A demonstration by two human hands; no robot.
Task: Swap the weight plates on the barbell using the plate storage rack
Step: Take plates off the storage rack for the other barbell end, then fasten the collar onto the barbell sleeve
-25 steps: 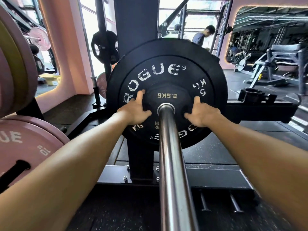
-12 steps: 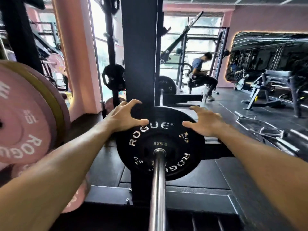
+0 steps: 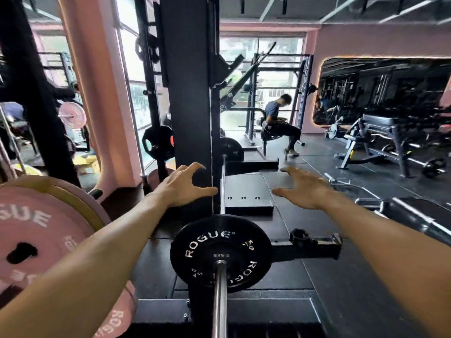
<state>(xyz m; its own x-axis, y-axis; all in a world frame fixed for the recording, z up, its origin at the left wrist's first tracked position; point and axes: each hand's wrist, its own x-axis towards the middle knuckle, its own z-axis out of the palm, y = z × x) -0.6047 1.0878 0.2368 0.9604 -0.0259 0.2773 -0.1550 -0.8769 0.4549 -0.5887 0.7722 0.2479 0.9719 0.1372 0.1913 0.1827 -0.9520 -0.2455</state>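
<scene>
Down the middle of my head view, the barbell sleeve (image 3: 219, 298) is running away from me, and a black ROGUE plate (image 3: 220, 253) is sitting on it with its lettered face towards me. I cannot tell from here whether a second plate is hiding behind it. Both of my bare arms are reaching forward above that plate without touching it.

My left hand (image 3: 181, 187) is hanging in front of the black rack upright (image 3: 189, 106), fingers spread and loosely curved, thumb pointing right, holding nothing. My right hand (image 3: 303, 190) is floating over the dark floor mats (image 3: 341, 276), palm turned inward, fingers splayed and nearly straight, also gripping nothing. The two hands are well apart, with the upright's edge and a thin vertical bar (image 3: 222, 184) showing between them.

On my left, the pink ROGUE plates (image 3: 41, 237) are stacked on the storage rack, with a yellowish plate (image 3: 73, 198) edging out behind the front one, and another pink plate (image 3: 117, 315) is sitting lower down beside my left forearm. A black collar clamp (image 3: 299, 236) is resting on the horizontal rack arm (image 3: 314, 248) just right of the black plate.

Farther off, a seated person (image 3: 278, 120) is bending forward on a machine near the windows, and a weight bench (image 3: 380, 128) is standing before the mirror on the right.
</scene>
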